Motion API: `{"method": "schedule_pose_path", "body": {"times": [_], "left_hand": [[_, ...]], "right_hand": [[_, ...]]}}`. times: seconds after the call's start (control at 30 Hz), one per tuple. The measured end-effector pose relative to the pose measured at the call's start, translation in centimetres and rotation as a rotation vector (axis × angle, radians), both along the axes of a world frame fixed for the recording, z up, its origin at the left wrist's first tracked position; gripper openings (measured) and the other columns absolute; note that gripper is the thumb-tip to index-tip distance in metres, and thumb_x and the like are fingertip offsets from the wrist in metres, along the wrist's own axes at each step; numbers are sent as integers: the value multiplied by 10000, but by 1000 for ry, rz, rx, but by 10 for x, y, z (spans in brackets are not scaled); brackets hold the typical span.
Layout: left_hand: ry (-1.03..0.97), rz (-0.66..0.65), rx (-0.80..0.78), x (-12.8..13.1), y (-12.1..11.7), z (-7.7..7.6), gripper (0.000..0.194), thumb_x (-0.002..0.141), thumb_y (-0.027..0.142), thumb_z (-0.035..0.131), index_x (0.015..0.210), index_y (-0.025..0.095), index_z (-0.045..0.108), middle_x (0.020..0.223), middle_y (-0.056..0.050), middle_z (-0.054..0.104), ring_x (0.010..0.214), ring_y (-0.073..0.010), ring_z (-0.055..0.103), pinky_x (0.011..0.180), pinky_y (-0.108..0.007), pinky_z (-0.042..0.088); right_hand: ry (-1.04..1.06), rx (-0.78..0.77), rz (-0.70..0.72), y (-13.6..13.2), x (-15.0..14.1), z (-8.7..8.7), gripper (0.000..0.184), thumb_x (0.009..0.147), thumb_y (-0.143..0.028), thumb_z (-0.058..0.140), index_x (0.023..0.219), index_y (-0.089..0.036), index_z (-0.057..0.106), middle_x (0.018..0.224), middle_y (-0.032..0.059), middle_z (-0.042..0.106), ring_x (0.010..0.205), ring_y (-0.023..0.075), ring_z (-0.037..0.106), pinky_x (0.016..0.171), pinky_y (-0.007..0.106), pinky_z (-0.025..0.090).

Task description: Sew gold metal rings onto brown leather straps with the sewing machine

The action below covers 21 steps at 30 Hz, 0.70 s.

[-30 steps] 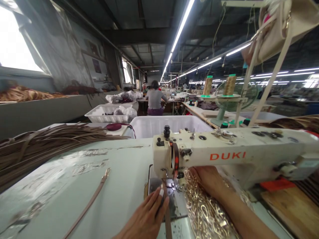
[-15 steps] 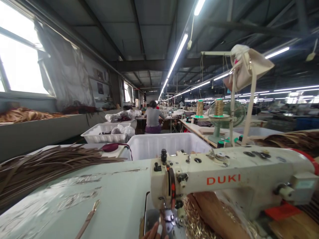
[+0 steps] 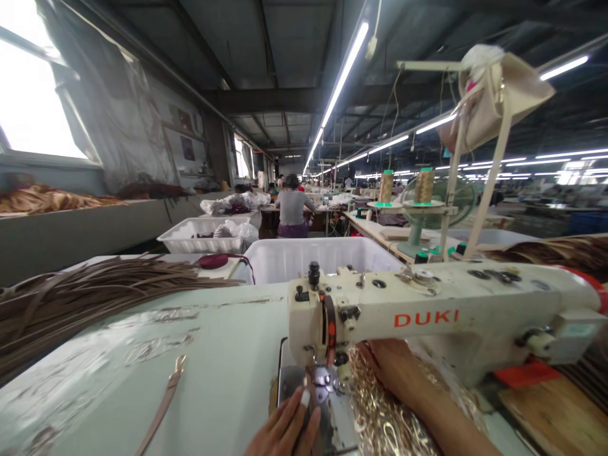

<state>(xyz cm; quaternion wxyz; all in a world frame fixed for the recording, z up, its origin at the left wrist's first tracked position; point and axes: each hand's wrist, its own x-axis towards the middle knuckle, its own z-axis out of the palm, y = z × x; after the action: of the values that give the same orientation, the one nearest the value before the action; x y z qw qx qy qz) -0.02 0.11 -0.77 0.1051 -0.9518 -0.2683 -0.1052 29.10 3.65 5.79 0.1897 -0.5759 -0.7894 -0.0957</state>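
The strap (image 3: 310,382) lies in the needle area of the sewing machine (image 3: 420,316), directly below its head. The left hand (image 3: 284,429) is beside it, fingers extended, a white wrap (image 3: 304,398) on one fingertip; whether it pinches or merely steadies the strap cannot be told. The right hand (image 3: 387,364) reaches beneath the machine arm, over heaped gold-coloured hardware (image 3: 377,411); its fingertips are hidden, so its grip cannot be told. A second strap with a clasp (image 3: 164,405) lies on the table (image 3: 223,354). The step in hand is judged to be positioning or stitching; the next move calls for keeping the strap aligned, fingertips clear of the needle.
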Motion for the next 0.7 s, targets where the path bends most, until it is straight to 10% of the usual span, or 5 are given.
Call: {"method": "schedule_pose_path", "body": {"times": [0.2, 0.4, 0.7], "left_hand": [[132, 77, -194, 6, -23, 32, 766, 823, 86, 432, 1503, 131, 82, 1500, -196, 243, 1392, -344, 170, 1071, -494, 365], [117, 46, -160, 4, -19, 22, 768, 831, 164, 460, 1500, 92, 89, 1486, -240, 249, 1391, -379, 154, 1053, -521, 372], [50, 181, -387, 8, -48, 70, 982, 812, 788, 372, 1499, 135, 115, 1532, -202, 118, 1406, -366, 131, 1105, -525, 293]], "right_hand": [[-29, -67, 11, -2, -3, 11, 306, 997, -317, 374, 1054, -154, 625, 1038, 123, 670, 977, 282, 617, 875, 384, 443], [-75, -69, 7, -4, -4, 13, 273, 1002, -310, 379, 1068, -175, 607, 1067, 94, 665, 964, 264, 616, 840, 362, 447], [-114, -123, -23, -4, -4, 13, 365, 1024, -387, 310, 1029, -157, 594, 984, 99, 671, 890, 257, 628, 768, 327, 438]]}}
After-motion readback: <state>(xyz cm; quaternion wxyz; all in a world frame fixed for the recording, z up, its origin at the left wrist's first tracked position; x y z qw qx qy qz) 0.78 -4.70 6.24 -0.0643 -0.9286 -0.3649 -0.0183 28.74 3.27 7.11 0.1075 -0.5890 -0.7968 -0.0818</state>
